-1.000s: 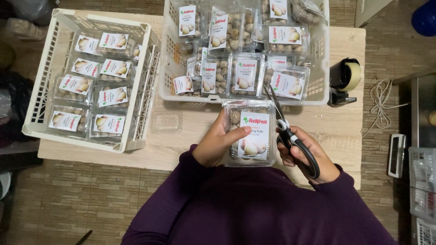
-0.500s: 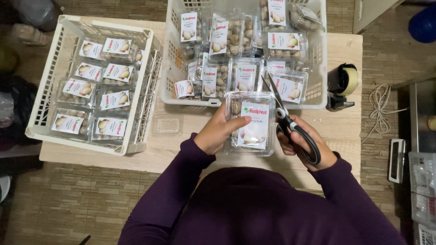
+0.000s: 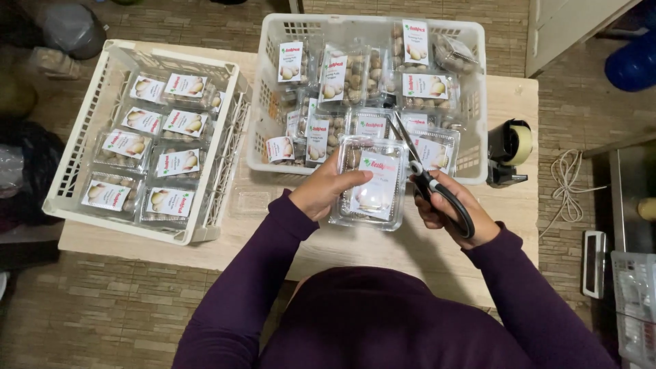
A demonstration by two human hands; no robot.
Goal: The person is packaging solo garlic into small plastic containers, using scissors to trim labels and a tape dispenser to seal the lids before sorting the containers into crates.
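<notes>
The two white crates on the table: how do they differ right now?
The left crate holds its clear labelled packs flat, in neat rows, labels up. The middle crate holds its packs jumbled, many standing on edge or leaning. The left crate sits skewed at the table's corner; the middle crate sits squarer, just beyond the pack held in the left hand. Both are pale slotted plastic and hold the same kind of pack.

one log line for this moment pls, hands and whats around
left hand: holds clear labelled pack | right hand: grips black scissors at pack's right edge | left crate: packs in rows | right crate: packs piled | tape dispenser at right
</notes>
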